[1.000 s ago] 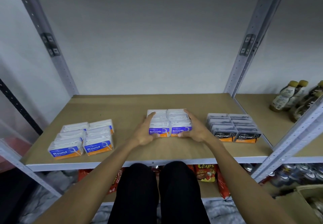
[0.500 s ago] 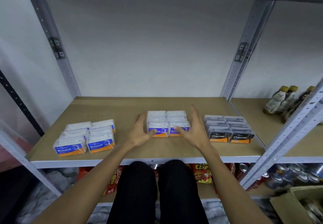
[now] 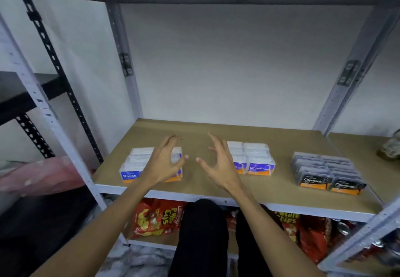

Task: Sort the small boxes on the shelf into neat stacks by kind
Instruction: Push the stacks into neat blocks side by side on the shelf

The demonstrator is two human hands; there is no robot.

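Both hands have come off the middle stack since a second ago and swung left, the view turning with them. Nearest, below the shelf edge, are the person's dark-trousered knees (image 3: 203, 229) and crinkly red-and-yellow snack bags (image 3: 155, 218) on the lower level. Above them the left hand (image 3: 161, 164) hovers with fingers spread, empty, in front of the white-and-blue "Round" boxes with orange bases (image 3: 129, 173) at nine o'clock on the tan fibreboard shelf (image 3: 270, 192); whether it touches them I cannot tell. The right hand (image 3: 220, 165) is likewise open and curled, holding nothing, partly hiding the purple-labelled "Smooth" boxes (image 3: 259, 164) at the centre. I judge the hands are cupped to square up the Round group from both sides. At three o'clock sit the smoky-grey "Charcoal" boxes (image 3: 329, 175), well apart. All three groups look like glossy clear-plastic cases laid in two neat rows, labels forward, so sorting seems nearly done. Behind stand grey perforated steel uprights (image 3: 127, 82) and a plain white wall (image 3: 227, 64).
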